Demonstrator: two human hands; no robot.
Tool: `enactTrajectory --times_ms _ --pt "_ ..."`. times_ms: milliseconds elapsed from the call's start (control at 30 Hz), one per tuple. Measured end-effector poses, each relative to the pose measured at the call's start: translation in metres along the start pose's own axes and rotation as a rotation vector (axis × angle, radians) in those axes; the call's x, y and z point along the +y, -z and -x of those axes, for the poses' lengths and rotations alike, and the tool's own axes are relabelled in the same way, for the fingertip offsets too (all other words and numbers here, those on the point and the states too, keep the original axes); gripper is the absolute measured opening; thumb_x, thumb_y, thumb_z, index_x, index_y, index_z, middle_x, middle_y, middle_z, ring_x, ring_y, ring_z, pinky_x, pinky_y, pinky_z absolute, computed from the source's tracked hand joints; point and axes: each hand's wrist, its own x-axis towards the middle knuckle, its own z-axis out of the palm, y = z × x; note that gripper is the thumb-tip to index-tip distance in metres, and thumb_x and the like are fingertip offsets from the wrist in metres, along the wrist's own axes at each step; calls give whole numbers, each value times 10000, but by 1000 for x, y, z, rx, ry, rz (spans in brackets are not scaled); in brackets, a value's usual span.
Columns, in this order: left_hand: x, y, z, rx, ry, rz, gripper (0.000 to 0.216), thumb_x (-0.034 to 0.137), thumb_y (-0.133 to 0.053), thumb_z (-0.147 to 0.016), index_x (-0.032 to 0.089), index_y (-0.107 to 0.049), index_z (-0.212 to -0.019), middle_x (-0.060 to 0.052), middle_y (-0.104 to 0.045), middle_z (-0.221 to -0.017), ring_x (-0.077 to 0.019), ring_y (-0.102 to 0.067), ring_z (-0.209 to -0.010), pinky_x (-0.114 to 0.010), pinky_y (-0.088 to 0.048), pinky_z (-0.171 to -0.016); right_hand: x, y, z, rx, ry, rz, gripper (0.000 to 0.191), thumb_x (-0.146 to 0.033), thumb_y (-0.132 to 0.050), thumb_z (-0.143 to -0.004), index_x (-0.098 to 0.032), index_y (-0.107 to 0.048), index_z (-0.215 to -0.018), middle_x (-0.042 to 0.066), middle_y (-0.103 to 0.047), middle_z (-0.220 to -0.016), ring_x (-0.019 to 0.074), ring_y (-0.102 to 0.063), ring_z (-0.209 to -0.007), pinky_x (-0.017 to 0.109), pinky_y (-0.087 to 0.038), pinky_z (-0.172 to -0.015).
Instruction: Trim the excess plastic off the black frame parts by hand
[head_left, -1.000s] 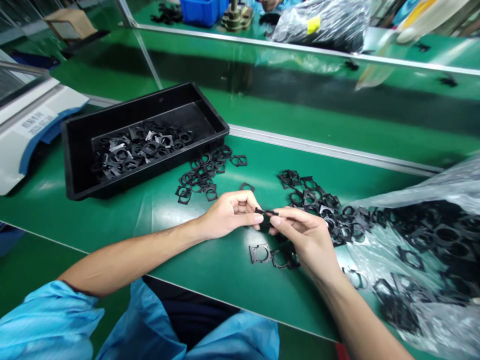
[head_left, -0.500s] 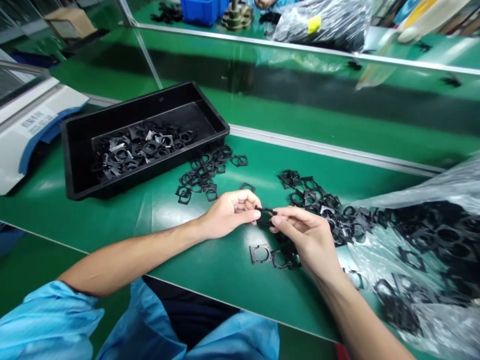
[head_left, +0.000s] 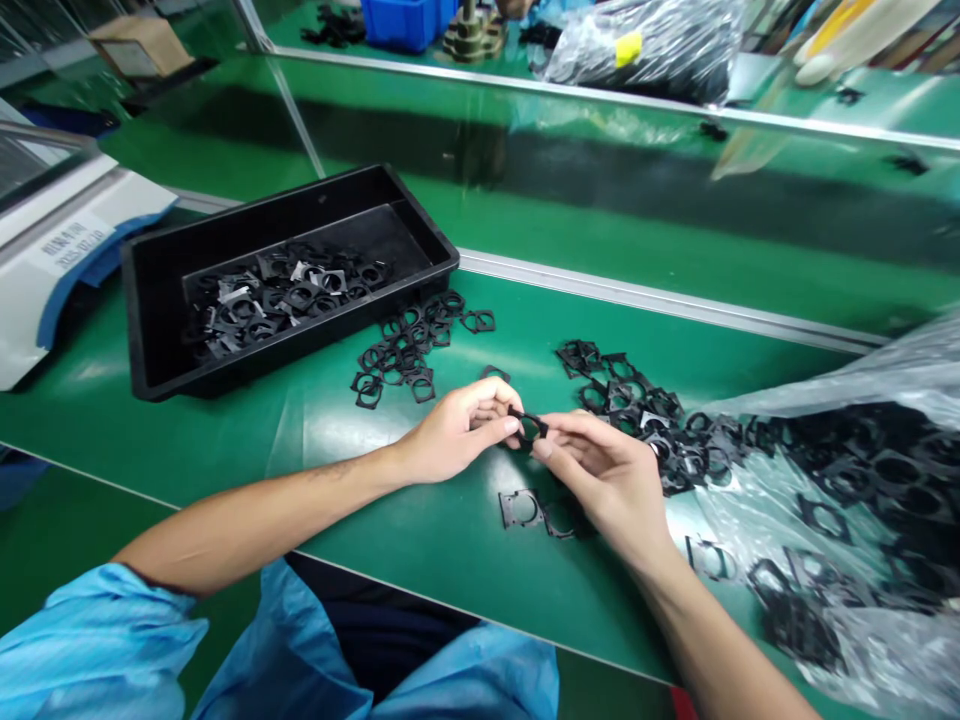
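Between my hands, just above the green table, is a small black plastic frame [head_left: 531, 428] with a round opening, tilted so the opening shows. My left hand [head_left: 469, 428] pinches its left edge between thumb and fingers. The thumb and forefinger of my right hand [head_left: 600, 462] grip its right edge. Below the hands, similar black frames [head_left: 520, 508] lie flat on the table, partly hidden by my right hand. One single frame [head_left: 495, 373] lies just beyond my left fingers.
At the left stands a black tray [head_left: 292, 362] with many loose frames inside. A cluster of frames [head_left: 405, 345] lies beside it. Towards the right, a loose pile [head_left: 626, 390] runs to a clear plastic bag [head_left: 780, 490] full of frames. A metal rail [head_left: 637, 293] crosses behind.
The held frame has turned from nearly edge-on to showing its round opening. My right hand has shifted slightly left and its wrist has rotated; the left hand has barely moved.
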Motion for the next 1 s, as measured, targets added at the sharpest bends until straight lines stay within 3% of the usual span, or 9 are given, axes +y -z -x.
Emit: enactTrajectory --times_ms 133,233,567,700,1000 --pt "0 0 -1 7 -40 20 234 332 -753 -865 156 -610 -921 -29 -702 -856 -120 -698 -802 -238 -529 -784 -2 -2 3 -36 216 207 214 -224 -760 -866 -267 -789 -1074 40 -721 -904 174 -672 -793 317 -597 -740" --pt "-1 -1 -1 8 -52 28 247 331 -779 -845 155 -622 -915 -47 -723 -906 -127 -698 -841 -247 -527 -816 -2 -2 4 -52 297 273 232 -166 -724 -888 -285 -790 -1076 37 -723 -928 179 -669 -839 320 -587 -754" --pt "-1 -2 1 4 -7 7 209 264 -775 -836 154 -617 -916 -42 -728 -917 -137 -709 -851 -257 -529 -805 0 -6 9 10 194 160 284 -342 -769 -874 -257 -725 -1142 53 -710 -993 171 -716 -823 302 -651 -789" --pt "0 -2 1 0 -8 -24 156 201 -755 -825 151 -636 -913 -42 -726 -919 -128 -706 -847 -249 -541 -803 -1 -7 10 5 150 128 257 -313 -783 -856 -239 -700 -1088 50 -709 -947 175 -711 -807 316 -650 -796" --pt "-1 -2 1 -5 -46 -105 161 235 -754 -828 153 -637 -902 -49 -724 -929 -144 -704 -880 -273 -549 -844 -4 -6 9 24 164 170 144 -298 -772 -857 -239 -715 -974 48 -701 -895 186 -683 -785 322 -626 -746"
